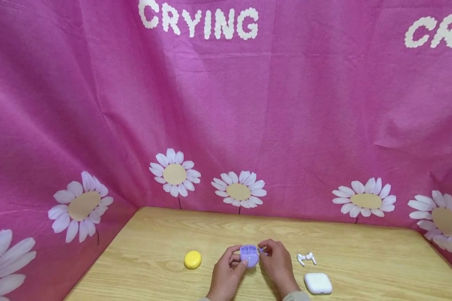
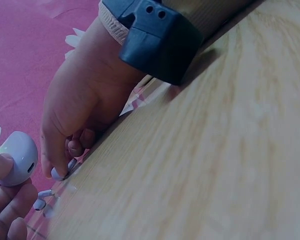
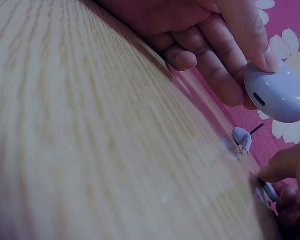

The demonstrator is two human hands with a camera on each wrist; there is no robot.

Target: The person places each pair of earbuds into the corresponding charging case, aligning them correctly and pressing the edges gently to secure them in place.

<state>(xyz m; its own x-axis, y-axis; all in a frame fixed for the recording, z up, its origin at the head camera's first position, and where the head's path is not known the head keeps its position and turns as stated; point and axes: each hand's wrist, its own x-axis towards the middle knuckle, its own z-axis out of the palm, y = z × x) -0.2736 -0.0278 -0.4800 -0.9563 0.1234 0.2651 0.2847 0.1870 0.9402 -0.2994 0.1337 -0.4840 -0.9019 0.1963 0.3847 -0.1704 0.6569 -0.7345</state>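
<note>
My left hand [image 1: 227,274] holds a purple earbud case [image 1: 250,258] above the table, thumb on its front and fingers behind. Two hollows show in the upper part of the case, and a dark port slot marks its underside in both wrist views. To the right of it, my right hand [image 1: 276,262] reaches down and pinches a purple earbud [image 2: 60,172] at the table surface between thumb and fingertip. A second purple earbud [image 3: 241,139] lies on the table between the two hands, below the case.
On the wooden table [image 1: 143,259], a round yellow case [image 1: 193,259] lies to the left. Two white earbuds [image 1: 306,258] and a white earbud case [image 1: 318,283] lie to the right. A pink cloth [image 1: 305,125] with daisies hangs behind the table.
</note>
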